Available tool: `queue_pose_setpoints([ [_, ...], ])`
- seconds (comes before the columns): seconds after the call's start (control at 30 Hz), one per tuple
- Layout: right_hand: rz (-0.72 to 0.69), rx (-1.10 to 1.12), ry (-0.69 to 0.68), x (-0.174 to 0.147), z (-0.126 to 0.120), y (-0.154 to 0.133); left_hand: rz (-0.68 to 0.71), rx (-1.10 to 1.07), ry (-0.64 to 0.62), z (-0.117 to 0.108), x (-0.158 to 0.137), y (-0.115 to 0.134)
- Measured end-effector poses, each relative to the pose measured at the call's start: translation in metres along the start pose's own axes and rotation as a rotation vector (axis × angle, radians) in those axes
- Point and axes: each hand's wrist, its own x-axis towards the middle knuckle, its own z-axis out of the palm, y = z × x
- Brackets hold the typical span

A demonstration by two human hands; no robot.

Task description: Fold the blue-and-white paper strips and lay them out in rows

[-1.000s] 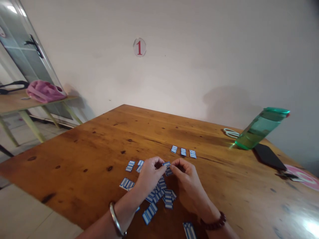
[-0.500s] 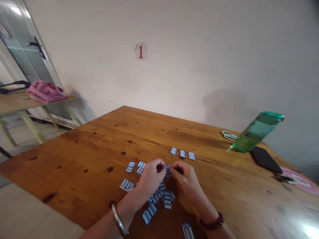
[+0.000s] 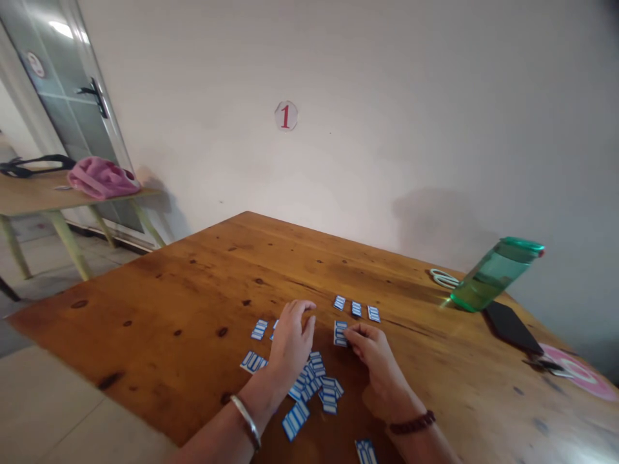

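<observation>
My right hand [image 3: 374, 348] pinches the right edge of a small blue-and-white striped card [image 3: 340, 333] between thumb and fingers. To its left, my left hand [image 3: 293, 335] hovers over the table with thumb and fingers apart and nothing between them. Beneath and in front of the left hand lies a loose, overlapping pile of similar cards [image 3: 309, 380]. One more card [image 3: 295, 420] lies at the pile's near edge, and another [image 3: 366, 452] is cut off by the bottom of the view. Beyond the right hand, three cards [image 3: 356, 309] lie in a row. My left forearm partly covers some cards [image 3: 253, 362].
On the right of the wooden table [image 3: 203, 277] stand a green bottle [image 3: 498, 274] and, beside it, a black flat object [image 3: 512, 327], a white cable [image 3: 443, 278] and a pink round mat [image 3: 585, 374]. A second table [image 3: 39, 193] at left bears a pink cloth item [image 3: 103, 177].
My left hand has let go of the card and drawn slightly left, its fingers opening. The card now shows its striped face, held only by my right hand. The view has shifted a little.
</observation>
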Motion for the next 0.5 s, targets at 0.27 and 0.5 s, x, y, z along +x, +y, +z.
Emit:
queue_pose_setpoints([
  [0.27, 0.212, -0.144, 0.003, 0.028, 0.010, -0.007, -0.028, -0.034, 0.039, 0.002, 0.001, -0.004],
  [0.5, 0.118, -0.165, 0.105, 0.055, 0.021, -0.003, -0.041, -0.018, 0.029, 0.001, 0.003, -0.005],
])
